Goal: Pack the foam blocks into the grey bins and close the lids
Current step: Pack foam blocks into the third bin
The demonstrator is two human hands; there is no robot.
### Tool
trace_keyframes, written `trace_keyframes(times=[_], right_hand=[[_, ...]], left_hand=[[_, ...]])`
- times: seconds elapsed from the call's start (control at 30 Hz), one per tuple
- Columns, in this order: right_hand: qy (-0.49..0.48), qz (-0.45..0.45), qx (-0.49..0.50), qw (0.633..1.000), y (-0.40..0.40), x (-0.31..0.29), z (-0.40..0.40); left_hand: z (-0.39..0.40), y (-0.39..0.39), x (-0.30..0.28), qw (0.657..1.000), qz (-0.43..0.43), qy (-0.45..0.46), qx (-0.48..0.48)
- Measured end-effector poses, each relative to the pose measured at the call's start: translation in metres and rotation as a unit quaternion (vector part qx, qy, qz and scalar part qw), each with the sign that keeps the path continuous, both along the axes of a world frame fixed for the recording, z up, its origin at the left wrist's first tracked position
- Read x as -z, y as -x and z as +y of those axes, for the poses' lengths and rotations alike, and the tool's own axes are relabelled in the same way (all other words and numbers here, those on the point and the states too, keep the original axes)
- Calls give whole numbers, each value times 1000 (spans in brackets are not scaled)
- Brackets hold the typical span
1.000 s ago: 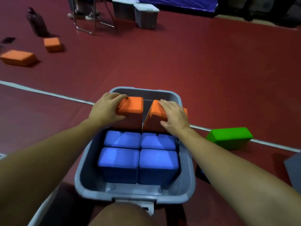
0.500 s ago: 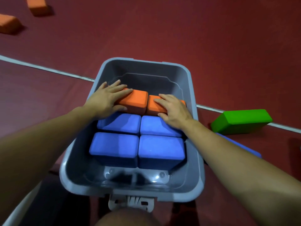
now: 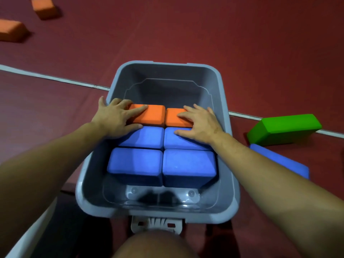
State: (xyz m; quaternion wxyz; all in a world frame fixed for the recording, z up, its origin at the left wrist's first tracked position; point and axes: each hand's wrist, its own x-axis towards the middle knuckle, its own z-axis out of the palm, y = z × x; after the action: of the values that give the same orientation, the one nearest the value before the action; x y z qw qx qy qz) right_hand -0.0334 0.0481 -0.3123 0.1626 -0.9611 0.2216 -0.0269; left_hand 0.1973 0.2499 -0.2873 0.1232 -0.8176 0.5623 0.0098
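A grey bin (image 3: 226, 101) stands open on the red floor in front of me. Inside it several blue foam blocks (image 3: 135, 164) fill the near rows. Behind them lie two orange blocks side by side, the left orange block (image 3: 153, 114) and the right orange block (image 3: 172, 116), level with the blue ones. My left hand (image 3: 115, 118) lies flat with spread fingers on the left orange block. My right hand (image 3: 199, 121) lies flat on the right orange block. The far part of the bin holds nothing.
A green block (image 3: 283, 128) and a blue block (image 3: 279, 161) lie on the floor right of the bin. Two orange blocks (image 3: 43, 7) lie far left. A white floor line (image 3: 55, 79) runs behind the bin. A white latch (image 3: 156, 223) sits at the bin's near edge; my knee (image 3: 154, 244) is below.
The two orange blocks went from tilted and raised at the bin's rim down flat beside the blue blocks. My hands moved from gripping them to resting flat on top. The camera tilted downward.
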Motion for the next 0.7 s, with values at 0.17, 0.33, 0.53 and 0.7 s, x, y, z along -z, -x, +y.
trace_keyframes(times=[0.17, 0.33, 0.53, 0.7], right_hand=[[-19, -30, 13, 999, 1, 0, -1], [-28, -58, -4, 998, 1, 4, -4], [-27, -56, -19, 998, -1, 4, -3], [-17, -63, -21, 998, 0, 6, -3]], left_hand=[[-2, 6, -2, 999, -11, -35, -16], [-2, 7, -4, 999, -2, -33, -11], [0, 12, -3, 999, -10, -45, -11], [0, 15, 2, 999, -35, -40, -4]])
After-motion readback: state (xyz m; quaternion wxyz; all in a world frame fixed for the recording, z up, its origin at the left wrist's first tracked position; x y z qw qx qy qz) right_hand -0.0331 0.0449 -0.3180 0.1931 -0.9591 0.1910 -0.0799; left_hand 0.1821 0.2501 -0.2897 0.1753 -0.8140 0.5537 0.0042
